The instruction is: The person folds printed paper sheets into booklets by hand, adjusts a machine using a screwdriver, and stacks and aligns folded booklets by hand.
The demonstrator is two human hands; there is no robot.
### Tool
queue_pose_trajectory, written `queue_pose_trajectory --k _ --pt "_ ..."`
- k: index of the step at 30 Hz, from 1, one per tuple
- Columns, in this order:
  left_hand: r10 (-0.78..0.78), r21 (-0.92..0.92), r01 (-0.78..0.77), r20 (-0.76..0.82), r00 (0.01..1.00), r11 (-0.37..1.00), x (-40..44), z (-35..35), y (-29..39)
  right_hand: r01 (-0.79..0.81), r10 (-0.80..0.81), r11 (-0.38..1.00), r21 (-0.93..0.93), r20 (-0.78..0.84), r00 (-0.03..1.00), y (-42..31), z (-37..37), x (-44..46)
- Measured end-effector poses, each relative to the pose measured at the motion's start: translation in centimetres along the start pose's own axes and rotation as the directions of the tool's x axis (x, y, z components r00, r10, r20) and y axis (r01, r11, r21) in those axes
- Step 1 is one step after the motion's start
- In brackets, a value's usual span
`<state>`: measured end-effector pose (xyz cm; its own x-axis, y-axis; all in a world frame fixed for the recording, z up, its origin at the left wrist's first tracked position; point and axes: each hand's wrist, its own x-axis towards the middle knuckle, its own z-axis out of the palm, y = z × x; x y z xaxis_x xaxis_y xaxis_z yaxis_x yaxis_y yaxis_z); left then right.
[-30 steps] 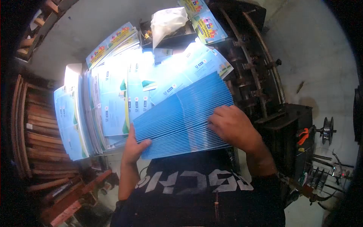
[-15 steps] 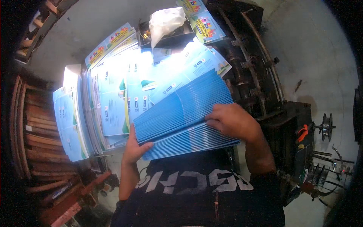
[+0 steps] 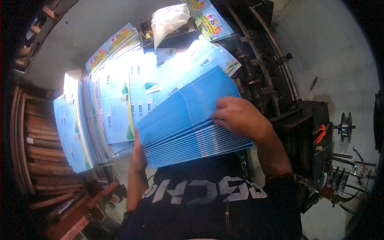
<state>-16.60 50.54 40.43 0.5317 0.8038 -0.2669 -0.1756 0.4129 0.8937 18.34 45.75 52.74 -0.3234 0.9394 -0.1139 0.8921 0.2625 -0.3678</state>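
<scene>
A thick stack of blue printed sheets (image 3: 188, 120), fanned into many stepped edges, lies tilted in front of my chest. My left hand (image 3: 138, 154) holds the stack at its left end, with most of its fingers hidden behind or beneath the paper. On the right side, my right hand (image 3: 238, 118) has its fingers curled and pinched at the sheet edges, near a gap across the fan. Just beyond the stack, more light-blue printed sheets (image 3: 118, 116) lie spread and overlapping on the work surface, partly washed out by glare.
A white plastic bag (image 3: 170, 20) sits on a dark box at the back. Yellow-and-blue printed sheets (image 3: 214, 24) lie beside it. Dark machinery with metal bars (image 3: 256, 72) stands at right, with an orange-handled tool (image 3: 320, 134). Wooden slats (image 3: 48, 148) are at left.
My right hand has shifted slightly up and left along the sheet edges. My left thumb has come off the top of the stack, and the wide gap between the sheets has narrowed.
</scene>
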Motion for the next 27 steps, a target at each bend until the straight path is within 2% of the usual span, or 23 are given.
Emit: queue_pose_trajectory --k 2,8,12,15,17,18,19,20,21,22,23,25,26,27 --pt "0.085 -0.034 -0.085 -0.002 0.996 0.996 -0.1 0.5 0.0 0.007 -0.003 0.998 0.068 -0.059 0.998 0.2 0.2 0.0" --pt "0.033 -0.025 -0.034 -0.069 0.997 0.999 -0.2 0.0 -0.3 0.041 -0.036 0.997 0.06 -0.079 0.996 0.6 0.6 0.0" --pt "0.058 0.002 -0.058 -0.019 0.998 0.998 0.1 0.6 0.3 0.023 -0.019 0.996 0.083 -0.052 0.998 0.5 0.1 0.2" --pt "0.087 -0.037 -0.088 -0.022 0.996 0.995 0.1 0.7 0.0 0.073 -0.067 0.997 0.037 -0.141 0.988 0.0 -2.1 0.4" --pt "-0.07 0.097 0.086 -0.161 0.984 0.992 -0.7 0.3 -0.1 0.008 -0.126 0.967 -0.254 -0.455 0.881 0.1 -4.7 1.0" --pt "-0.006 0.003 0.007 -0.138 0.99 1.0 -0.7 0.2 -0.8 0.026 -0.147 0.965 -0.26 -0.458 0.876 0.6 -6.1 1.4" --pt "0.005 0.008 -0.004 -0.151 0.989 1.0 -0.8 -0.1 -0.8 -0.03 -0.088 0.977 -0.212 -0.529 0.844 1.4 -7.5 1.8" --pt "0.06 0.013 -0.059 -0.071 0.996 0.998 -0.7 0.4 -0.3 -0.084 -0.027 0.984 -0.159 -0.592 0.806 2.1 -8.7 2.6" --pt "0.115 0.012 -0.115 0.011 0.993 0.993 -0.4 1.1 0.2 -0.07 -0.041 0.984 -0.164 -0.593 0.804 2.8 -9.9 4.3" --pt "0.05 0.094 -0.045 -0.046 0.998 0.994 -0.4 2.5 1.4 0.02 -0.108 0.988 -0.152 -0.599 0.793 3.5 -10.9 6.2" --pt "0.05 0.094 -0.045 -0.047 0.998 0.995 -0.5 2.4 1.2 0.108 -0.173 0.984 -0.142 -0.607 0.775 4.3 -11.7 8.0" --pt "0.084 0.024 -0.084 -0.017 0.996 0.996 -0.5 2.2 0.7 0.087 -0.184 0.966 -0.242 -0.412 0.893 6.9 -9.7 12.0" --pt "0.104 0.046 -0.103 -0.012 0.995 0.994 -0.6 1.9 0.6 -0.032 0.019 0.997 -0.065 -0.197 0.98 7.1 -9.3 14.0" --pt "0.109 0.04 -0.108 -0.014 0.994 0.993 -0.6 1.8 0.6 -0.195 0.19 0.978 0.077 0.065 0.98 7.1 -8.6 15.5"
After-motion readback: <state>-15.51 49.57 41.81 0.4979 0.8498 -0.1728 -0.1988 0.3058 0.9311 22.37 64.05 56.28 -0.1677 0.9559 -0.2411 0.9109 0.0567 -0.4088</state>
